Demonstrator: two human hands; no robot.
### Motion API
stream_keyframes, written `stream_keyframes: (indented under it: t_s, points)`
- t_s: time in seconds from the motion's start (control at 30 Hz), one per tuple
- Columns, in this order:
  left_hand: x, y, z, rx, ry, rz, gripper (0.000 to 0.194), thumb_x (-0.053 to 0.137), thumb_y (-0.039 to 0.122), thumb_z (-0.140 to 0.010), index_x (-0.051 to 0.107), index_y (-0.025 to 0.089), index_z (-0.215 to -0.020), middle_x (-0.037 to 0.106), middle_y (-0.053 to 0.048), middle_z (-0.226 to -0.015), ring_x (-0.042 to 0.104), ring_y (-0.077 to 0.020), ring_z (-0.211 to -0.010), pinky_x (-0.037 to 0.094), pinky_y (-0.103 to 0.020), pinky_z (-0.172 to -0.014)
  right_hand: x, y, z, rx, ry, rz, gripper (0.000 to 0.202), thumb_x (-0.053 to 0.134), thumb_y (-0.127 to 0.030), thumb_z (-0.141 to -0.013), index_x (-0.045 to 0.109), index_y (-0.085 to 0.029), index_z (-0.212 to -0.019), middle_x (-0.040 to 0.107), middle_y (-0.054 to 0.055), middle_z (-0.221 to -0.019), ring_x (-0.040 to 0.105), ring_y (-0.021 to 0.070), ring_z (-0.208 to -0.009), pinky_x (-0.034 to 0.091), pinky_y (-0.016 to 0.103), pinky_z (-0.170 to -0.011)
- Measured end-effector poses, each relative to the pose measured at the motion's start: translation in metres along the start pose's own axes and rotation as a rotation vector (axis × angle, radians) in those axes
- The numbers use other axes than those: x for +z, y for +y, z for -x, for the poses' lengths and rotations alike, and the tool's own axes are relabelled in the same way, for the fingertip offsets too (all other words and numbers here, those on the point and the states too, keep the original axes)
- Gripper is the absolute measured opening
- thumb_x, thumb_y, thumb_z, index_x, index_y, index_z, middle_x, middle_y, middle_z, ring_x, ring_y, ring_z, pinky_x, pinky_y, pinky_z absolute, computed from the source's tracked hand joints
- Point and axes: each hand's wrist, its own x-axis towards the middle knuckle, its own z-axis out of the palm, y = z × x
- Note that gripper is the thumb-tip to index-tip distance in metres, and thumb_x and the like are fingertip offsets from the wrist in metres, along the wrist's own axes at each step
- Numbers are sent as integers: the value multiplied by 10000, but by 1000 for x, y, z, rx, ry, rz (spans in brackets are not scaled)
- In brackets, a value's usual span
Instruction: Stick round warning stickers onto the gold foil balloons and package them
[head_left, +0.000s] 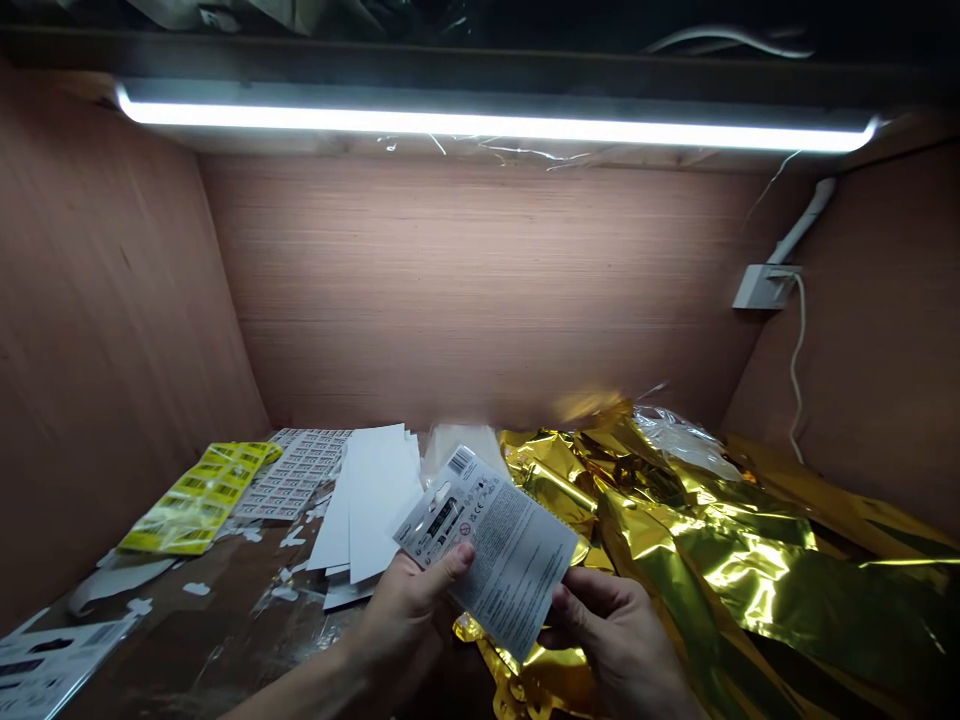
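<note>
Between my two hands is a printed hang-hole package (499, 545), grey-white, tilted, its face covered in small text, symbols and a barcode. My left hand (412, 600) grips its left edge, thumb lying on the printed face. At the lower right edge, my right hand (611, 630) pinches the package with thumb and fingers; some fingertips are hidden behind it. Crumpled gold foil (720, 560) lies below and to the right of the package. Left of it rests a stack of white cards (379, 500).
Yellow label sheets (202, 500) and a white sticker sheet (292, 470) lie at the left, among paper scraps (196, 589). Another printed package (56, 665) is at the near left corner. Wooden walls (487, 290) enclose the bench under a tube light (495, 125). A socket box (765, 287) hangs right.
</note>
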Motion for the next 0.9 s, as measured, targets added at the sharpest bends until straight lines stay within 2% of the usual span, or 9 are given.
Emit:
stream_keyframes:
  t_s: [0.17,0.27,0.4,0.47,0.6,0.73,0.8,0.87,0.9]
  points:
    - [1,-7,3,-1,40,13,571,781,236,-917,584,179,-1449,735,-152,-1268,700,-288,-1157,571,-379,-982,4,-1,0,0,4,-8,372,842,-478,-836,843,-137,-984,796,109,-834,742,198,-711,605,271,-640]
    - [3,3,2,8,86,-13,508,795,258,-907,638,161,-1381,743,-148,-1255,710,-278,-1131,581,-364,-971,8,-6,2,-25,81,22,382,874,-479,-797,823,-120,-915,790,118,-795,739,206,-681,604,266,-577]
    - [9,15,1,129,104,-41,381,824,257,-880,726,101,-1214,764,-159,-1193,709,-278,-1143,577,-337,-991,15,-10,4,-19,163,54,421,911,-513,-732,799,-114,-809,768,110,-690,737,210,-616,618,277,-565]
    - [12,13,2,147,100,-44,420,845,275,-860,719,103,-1222,765,-158,-1190,716,-292,-1133,584,-361,-992,19,-10,5,13,137,61,457,906,-553,-717,802,-113,-783,767,115,-683,743,216,-617,632,295,-594]
    - [12,-1,6,92,118,-22,527,884,296,-813,688,80,-1253,761,-188,-1189,736,-337,-1088,598,-452,-988,22,-6,6,43,56,110,552,866,-644,-716,819,-102,-811,774,135,-700,761,249,-661,644,339,-634]
    - [11,-9,7,88,176,4,585,922,258,-755,689,75,-1260,775,-181,-1157,741,-359,-1090,594,-470,-1010,19,-8,2,25,-52,306,650,714,-736,-822,812,-96,-887,802,160,-811,775,249,-730,645,364,-711]
    - [11,-8,5,82,210,-4,564,925,215,-738,704,67,-1235,789,-169,-1117,737,-366,-1104,599,-458,-1011,13,-20,-7,57,-109,414,674,683,-762,-819,812,-104,-889,806,147,-816,777,235,-718,643,356,-710]
    - [11,-6,3,73,265,-16,551,906,144,-739,702,67,-1245,795,-159,-1106,739,-360,-1109,608,-444,-1003,-1,-43,-22,141,-189,533,622,775,-738,-722,811,-123,-801,787,95,-712,762,222,-632,639,338,-645]
    - [11,-6,2,61,299,-28,560,886,112,-750,689,73,-1272,793,-158,-1118,742,-355,-1105,613,-446,-995,-12,-59,-33,202,-254,614,558,869,-669,-638,812,-132,-782,781,72,-689,755,225,-602,634,336,-606]
